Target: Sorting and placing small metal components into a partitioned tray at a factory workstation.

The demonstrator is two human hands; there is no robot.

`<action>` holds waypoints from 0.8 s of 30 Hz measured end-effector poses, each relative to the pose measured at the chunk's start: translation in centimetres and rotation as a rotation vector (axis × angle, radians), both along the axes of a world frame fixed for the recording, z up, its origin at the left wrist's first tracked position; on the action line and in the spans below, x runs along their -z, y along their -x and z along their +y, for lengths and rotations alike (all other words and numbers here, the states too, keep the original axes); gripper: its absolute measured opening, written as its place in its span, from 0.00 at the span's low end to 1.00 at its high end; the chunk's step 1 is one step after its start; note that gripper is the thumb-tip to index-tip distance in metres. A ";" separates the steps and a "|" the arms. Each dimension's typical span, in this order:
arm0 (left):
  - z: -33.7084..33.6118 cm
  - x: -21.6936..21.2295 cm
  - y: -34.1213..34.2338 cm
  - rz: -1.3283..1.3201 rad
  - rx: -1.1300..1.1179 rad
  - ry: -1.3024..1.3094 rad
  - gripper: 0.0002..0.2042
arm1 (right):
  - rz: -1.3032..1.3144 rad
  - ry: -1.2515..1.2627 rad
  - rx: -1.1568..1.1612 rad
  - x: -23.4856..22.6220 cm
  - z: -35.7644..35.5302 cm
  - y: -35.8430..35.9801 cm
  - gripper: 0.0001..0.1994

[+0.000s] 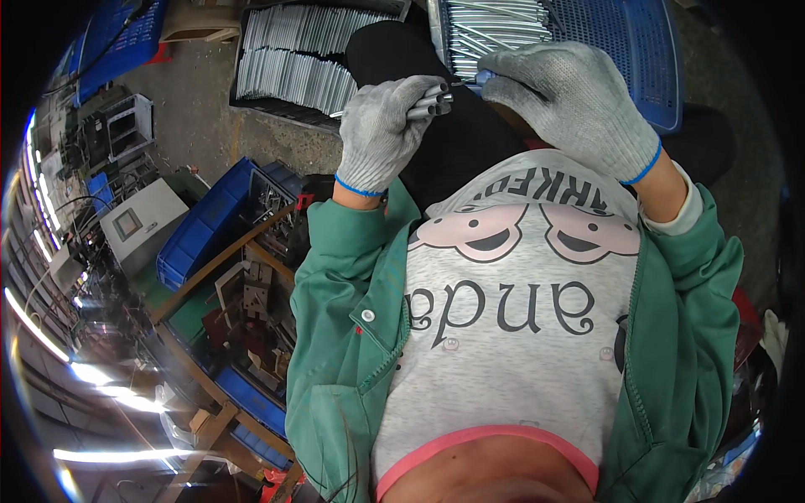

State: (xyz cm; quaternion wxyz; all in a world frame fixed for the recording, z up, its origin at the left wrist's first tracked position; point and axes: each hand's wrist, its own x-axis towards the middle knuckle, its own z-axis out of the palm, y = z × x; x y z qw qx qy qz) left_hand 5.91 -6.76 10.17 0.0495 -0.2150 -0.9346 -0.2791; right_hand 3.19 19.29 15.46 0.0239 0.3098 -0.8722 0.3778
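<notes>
My left hand [381,130], in a grey knit glove with a blue cuff edge, is closed around several short metal tubes [429,104]. Their open ends stick out toward the right. Across from them, my right hand [574,96], gloved the same way, grips a small tool with a blue handle [484,76]. A thin metal tip on this tool reaches close to the tube ends; whether it touches one, I cannot tell. Most of the handle is hidden by my right fingers. Both hands are held above my dark-clad legs [461,126].
Ahead to the left, a black tray [272,111] holds rows of metal tubes. A blue perforated crate [662,67] with more long tubes [495,33] stands ahead to the right. At left are a blue bin [201,230], a grey box with a small screen [142,222] and a wooden frame [222,268].
</notes>
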 end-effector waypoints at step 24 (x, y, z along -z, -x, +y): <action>1.1 -1.5 -0.3 0.178 0.016 0.168 0.10 | -0.017 -0.269 0.022 0.4 -1.1 -0.9 0.09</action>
